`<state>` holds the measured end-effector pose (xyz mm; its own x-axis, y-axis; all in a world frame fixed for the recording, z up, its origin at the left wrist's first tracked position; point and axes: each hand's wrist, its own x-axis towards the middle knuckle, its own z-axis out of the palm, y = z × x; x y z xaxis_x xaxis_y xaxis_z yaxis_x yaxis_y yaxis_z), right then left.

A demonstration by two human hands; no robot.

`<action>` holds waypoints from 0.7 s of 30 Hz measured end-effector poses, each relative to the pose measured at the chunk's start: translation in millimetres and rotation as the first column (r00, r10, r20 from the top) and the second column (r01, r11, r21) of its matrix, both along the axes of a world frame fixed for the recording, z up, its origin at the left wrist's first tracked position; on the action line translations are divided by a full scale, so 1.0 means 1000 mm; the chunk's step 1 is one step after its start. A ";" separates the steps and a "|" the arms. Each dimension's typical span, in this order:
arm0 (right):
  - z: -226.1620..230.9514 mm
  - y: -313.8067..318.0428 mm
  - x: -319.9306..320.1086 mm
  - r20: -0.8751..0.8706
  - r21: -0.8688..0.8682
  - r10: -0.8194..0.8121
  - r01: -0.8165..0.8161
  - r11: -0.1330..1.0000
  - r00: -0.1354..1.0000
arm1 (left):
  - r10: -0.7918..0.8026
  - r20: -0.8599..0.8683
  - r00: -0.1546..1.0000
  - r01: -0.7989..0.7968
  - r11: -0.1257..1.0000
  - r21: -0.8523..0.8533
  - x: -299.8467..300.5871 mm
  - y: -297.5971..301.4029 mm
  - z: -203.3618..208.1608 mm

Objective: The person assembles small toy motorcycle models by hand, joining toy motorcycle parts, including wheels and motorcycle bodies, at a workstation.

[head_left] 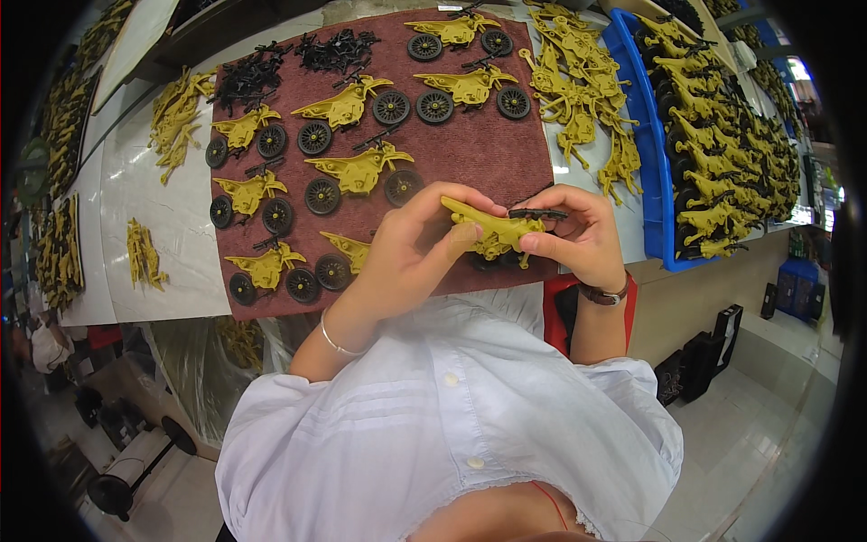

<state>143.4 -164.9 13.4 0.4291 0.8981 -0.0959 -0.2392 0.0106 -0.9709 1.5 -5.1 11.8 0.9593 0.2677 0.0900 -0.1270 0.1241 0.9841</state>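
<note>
Both hands hold a yellow toy motorcycle body (492, 237) above the near right part of a maroon cloth (452, 154). My left hand (411, 244) is closed on its rear end, thumb and fingers on either side. At the other end, my right hand (587, 233) pinches the front of the body and a black handlebar (540, 214) lying against it. Whether the handlebar is fully seated cannot be made out. Beneath the hands, dark wheels show in part. On the cloth lie several toy motorcycles (359, 172) in rows, with yellow bodies, black spoked wheels and handlebars.
Black handlebar parts (336, 51) are heaped at the cloth's far left. Loose yellow parts (578, 77) lie to its right, with smaller piles (176, 117) to its left. A blue tray (652, 172) on the right holds many toy motorcycles.
</note>
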 end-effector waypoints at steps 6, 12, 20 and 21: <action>-0.006 0.001 -0.004 0.099 0.062 -0.071 0.065 0.996 0.993 | 0.040 0.016 0.999 -0.038 0.993 -0.113 0.002 -0.001 0.002; -0.010 0.004 -0.011 -0.140 0.125 -0.231 0.249 0.960 0.963 | 0.110 0.022 0.994 -0.091 0.908 -0.408 -0.001 -0.004 -0.007; -0.009 0.013 -0.024 -0.025 0.163 -0.261 0.262 0.951 0.965 | 0.216 -0.030 0.976 -0.217 0.951 -0.220 -0.002 -0.009 -0.008; -0.008 0.015 -0.025 -0.025 0.163 -0.260 0.261 0.952 0.965 | 0.239 0.005 0.971 -0.237 0.965 -0.112 -0.002 -0.009 -0.009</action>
